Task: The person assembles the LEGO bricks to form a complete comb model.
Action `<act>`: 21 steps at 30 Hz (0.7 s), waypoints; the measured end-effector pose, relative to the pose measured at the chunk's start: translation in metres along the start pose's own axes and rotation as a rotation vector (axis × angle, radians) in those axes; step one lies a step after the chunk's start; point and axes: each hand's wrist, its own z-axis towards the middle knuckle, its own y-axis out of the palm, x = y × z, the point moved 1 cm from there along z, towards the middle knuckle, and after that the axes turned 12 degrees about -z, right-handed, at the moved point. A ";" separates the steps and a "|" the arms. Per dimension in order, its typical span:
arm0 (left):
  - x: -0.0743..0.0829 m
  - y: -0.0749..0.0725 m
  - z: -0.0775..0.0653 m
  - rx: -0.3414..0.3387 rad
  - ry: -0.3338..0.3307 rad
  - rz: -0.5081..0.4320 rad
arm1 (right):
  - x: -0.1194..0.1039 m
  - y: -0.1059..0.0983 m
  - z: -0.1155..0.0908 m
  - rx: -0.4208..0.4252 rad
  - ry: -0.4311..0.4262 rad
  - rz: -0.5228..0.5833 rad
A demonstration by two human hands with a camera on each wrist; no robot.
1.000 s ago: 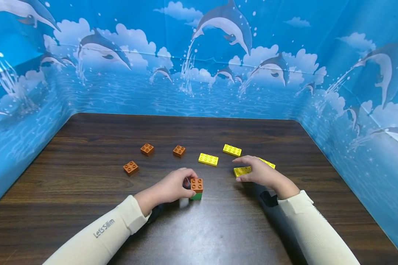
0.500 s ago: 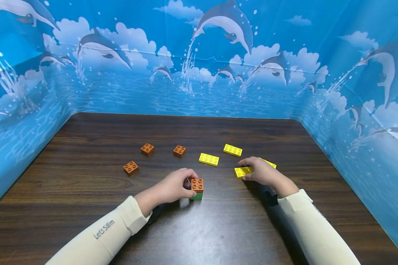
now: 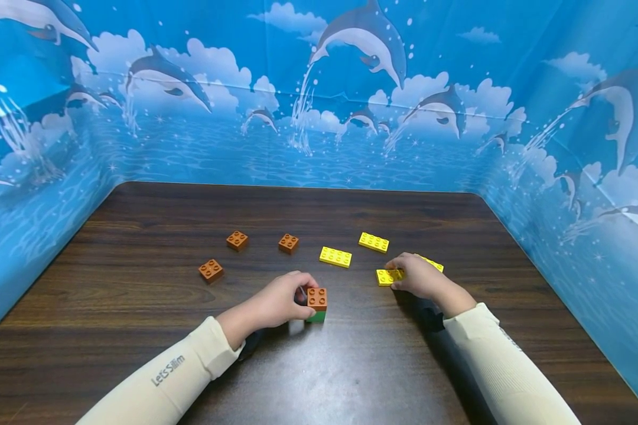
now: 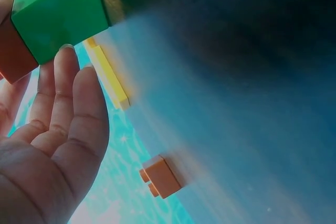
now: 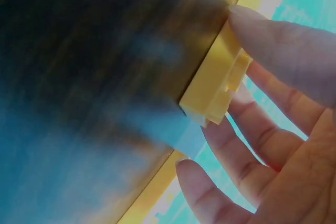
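In the head view my left hand (image 3: 276, 301) holds a small stack between thumb and fingers. An orange-brown toy brick (image 3: 316, 298) with studs sits atop a green brick (image 3: 316, 317). The left wrist view shows the green brick (image 4: 60, 17) large, with fingertips against its side. To the right, my right hand (image 3: 420, 276) pinches a flat yellow studded brick (image 3: 387, 277) that lies on the table; its right end is hidden by the hand. In the right wrist view the thumb lies along one side of that yellow brick (image 5: 212, 72), with fingers at the other side.
Another yellow brick (image 3: 432, 263) is partly hidden behind the right hand. Two more yellow bricks, one nearer (image 3: 335, 257) and one farther back (image 3: 374, 242), lie mid-table. Three orange-brown bricks (image 3: 211, 271) lie to the left. A dolphin-print curtain (image 3: 319, 153) surrounds the dark wooden table (image 3: 111, 295).
My right hand has shifted slightly rightward along the yellow brick, and its thumb and fingers have come closer together around it. The left hand and its stack have stayed put.
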 end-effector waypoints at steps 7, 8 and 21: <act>-0.001 0.001 0.000 0.000 0.006 -0.004 | -0.003 0.000 0.000 0.020 -0.019 -0.017; -0.001 0.001 0.000 0.001 0.006 -0.005 | -0.004 0.000 0.000 0.028 -0.023 -0.017; -0.002 0.003 0.002 0.026 -0.045 -0.024 | -0.035 -0.003 -0.005 0.133 -0.045 0.056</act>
